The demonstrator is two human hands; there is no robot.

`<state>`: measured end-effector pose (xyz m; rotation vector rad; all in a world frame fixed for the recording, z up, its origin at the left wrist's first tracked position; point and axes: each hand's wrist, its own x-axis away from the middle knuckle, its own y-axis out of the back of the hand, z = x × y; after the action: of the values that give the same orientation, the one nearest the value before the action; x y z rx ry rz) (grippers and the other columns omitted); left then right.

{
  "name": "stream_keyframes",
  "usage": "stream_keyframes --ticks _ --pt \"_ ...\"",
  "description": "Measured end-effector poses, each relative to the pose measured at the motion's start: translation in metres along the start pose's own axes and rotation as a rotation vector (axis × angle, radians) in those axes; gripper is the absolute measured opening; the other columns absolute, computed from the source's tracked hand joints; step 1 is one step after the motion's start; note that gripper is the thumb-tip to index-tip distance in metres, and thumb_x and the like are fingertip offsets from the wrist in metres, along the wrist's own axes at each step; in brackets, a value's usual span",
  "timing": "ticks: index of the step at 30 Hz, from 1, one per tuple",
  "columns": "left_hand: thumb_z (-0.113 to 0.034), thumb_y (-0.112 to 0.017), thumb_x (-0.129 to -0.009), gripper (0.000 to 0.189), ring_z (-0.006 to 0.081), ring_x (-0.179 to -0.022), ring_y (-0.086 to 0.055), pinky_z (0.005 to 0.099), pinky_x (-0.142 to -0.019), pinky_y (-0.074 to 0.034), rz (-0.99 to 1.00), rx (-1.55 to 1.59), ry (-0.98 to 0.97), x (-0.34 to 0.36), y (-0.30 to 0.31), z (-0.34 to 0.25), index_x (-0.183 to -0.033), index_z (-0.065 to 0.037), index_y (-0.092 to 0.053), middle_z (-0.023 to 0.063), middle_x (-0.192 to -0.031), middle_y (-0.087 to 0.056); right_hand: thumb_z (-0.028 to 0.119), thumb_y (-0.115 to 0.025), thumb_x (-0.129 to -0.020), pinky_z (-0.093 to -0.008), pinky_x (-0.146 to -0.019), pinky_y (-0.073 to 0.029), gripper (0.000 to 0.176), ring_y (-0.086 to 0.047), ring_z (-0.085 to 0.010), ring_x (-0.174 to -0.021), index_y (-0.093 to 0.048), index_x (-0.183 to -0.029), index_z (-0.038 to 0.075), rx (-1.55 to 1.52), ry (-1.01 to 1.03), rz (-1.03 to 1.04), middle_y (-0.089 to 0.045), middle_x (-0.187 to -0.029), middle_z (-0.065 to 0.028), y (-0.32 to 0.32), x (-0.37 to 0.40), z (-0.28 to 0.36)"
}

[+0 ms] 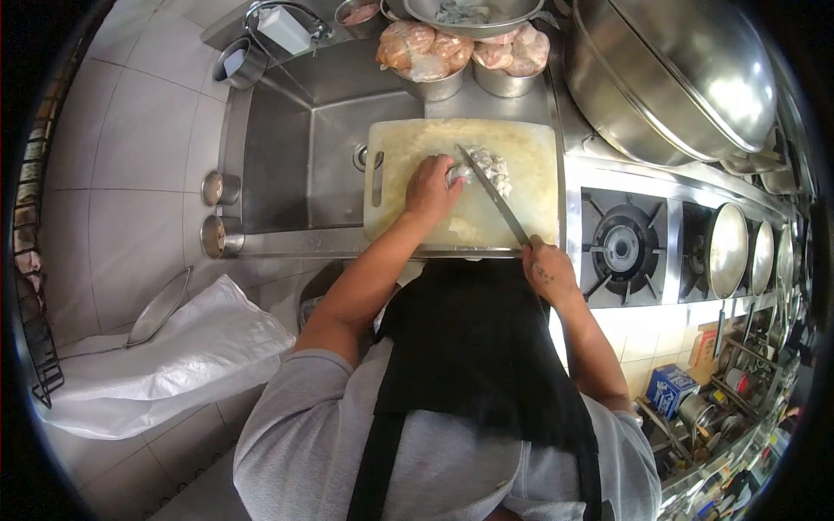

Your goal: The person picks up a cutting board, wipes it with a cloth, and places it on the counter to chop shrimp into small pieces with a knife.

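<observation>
1 cutting bd (408, 143), 1 knife (508, 214) over bd, 1 pale food heap (499, 170) on bd, 1 sink (278, 156) partly under bd, 2 tubs (436, 88) behind bd, 2 burners (622, 250) R of bd, 3+ pans (730, 252) farther R

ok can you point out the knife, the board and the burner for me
Knife (498, 200): head view, on the middle of the blade.
Board (473, 221): head view, on a bare patch toward the person.
Burner (621, 250): head view, on its round centre.

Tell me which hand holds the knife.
The right hand: it grips the knife by its handle, while the left hand curls over pale food on the board.
</observation>
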<state>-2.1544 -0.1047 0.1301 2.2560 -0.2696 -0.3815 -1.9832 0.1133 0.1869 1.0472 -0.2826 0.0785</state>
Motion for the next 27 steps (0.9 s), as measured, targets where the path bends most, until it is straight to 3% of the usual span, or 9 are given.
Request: stream_keyframes --ticks 2,6,11,14,21,27 --pt "-0.016 -0.074 -0.083 0.020 0.0344 -0.096 -0.060 0.0443 -0.081 -0.050 -0.039 0.042 -0.105 -0.001 0.001 0.006 -0.097 -0.005 -0.065 0.0127 -0.099 -0.062 0.021 -0.052 -0.098 -0.0549 -0.072 -0.052 0.021 -0.067 -0.0471 -0.076 -0.059 -0.095 0.002 -0.001 0.008 -0.009 -0.067 -0.076 -0.0280 0.002 0.002 0.001" --pt "-0.016 -0.074 -0.083 0.019 0.0334 -0.097 -0.060 0.0434 -0.081 -0.050 0.005 0.138 -0.064 -0.013 0.000 0.016 -0.097 -0.004 -0.067 0.0117 -0.099 -0.062 0.021 -0.052 -0.099 -0.0548 -0.070 -0.052 0.021 -0.066 -0.0469 -0.074 -0.059 -0.094 0.002 -0.007 0.008 -0.020 -0.066 -0.074 -0.0274 0.001 0.003 0.002" --pt "-0.012 -0.074 -0.082 0.027 0.0315 -0.102 -0.059 0.0397 -0.088 -0.049 0.114 0.062 -0.397 -0.023 0.009 0.028 -0.108 -0.005 -0.069 0.0112 -0.103 -0.062 0.022 -0.052 -0.099 -0.0544 -0.069 -0.052 0.021 -0.066 -0.0463 -0.074 -0.058 -0.093 0.003 0.000 0.018 -0.032 -0.066 -0.074 -0.0268 -0.002 0.005 -0.001" --pt "-0.009 -0.073 -0.080 0.030 0.0322 -0.106 -0.058 0.0412 -0.091 -0.049 0.033 -0.062 -0.502 -0.019 0.035 0.014 -0.109 -0.005 -0.068 0.0114 -0.109 -0.061 0.023 -0.052 -0.099 -0.0543 -0.068 -0.052 0.021 -0.067 -0.0459 -0.074 -0.058 -0.093 0.003 0.010 0.006 -0.036 -0.066 -0.074 -0.0264 -0.004 0.007 -0.001" --pt "-0.009 -0.074 -0.074 0.028 0.0335 -0.106 -0.057 0.0452 -0.091 -0.048 0.132 0.071 -0.409 -0.017 0.016 0.025 -0.100 -0.003 -0.065 0.0107 -0.110 -0.060 0.023 -0.049 -0.100 -0.0533 -0.070 -0.054 0.023 -0.068 -0.0458 -0.075 -0.058 -0.098 0.002 0.054 -0.030 -0.013 -0.068 -0.078 -0.0267 -0.009 0.005 0.007" --pt "-0.008 -0.075 -0.074 0.024 0.0345 -0.100 -0.059 0.0426 -0.087 -0.049 0.000 0.061 -0.445 -0.020 0.003 0.016 -0.095 -0.003 -0.064 0.0130 -0.103 -0.061 0.024 -0.049 -0.100 -0.0530 -0.070 -0.054 0.024 -0.068 -0.0465 -0.074 -0.058 -0.097 0.002 0.066 -0.022 -0.012 -0.069 -0.079 -0.0269 -0.002 0.004 0.011"
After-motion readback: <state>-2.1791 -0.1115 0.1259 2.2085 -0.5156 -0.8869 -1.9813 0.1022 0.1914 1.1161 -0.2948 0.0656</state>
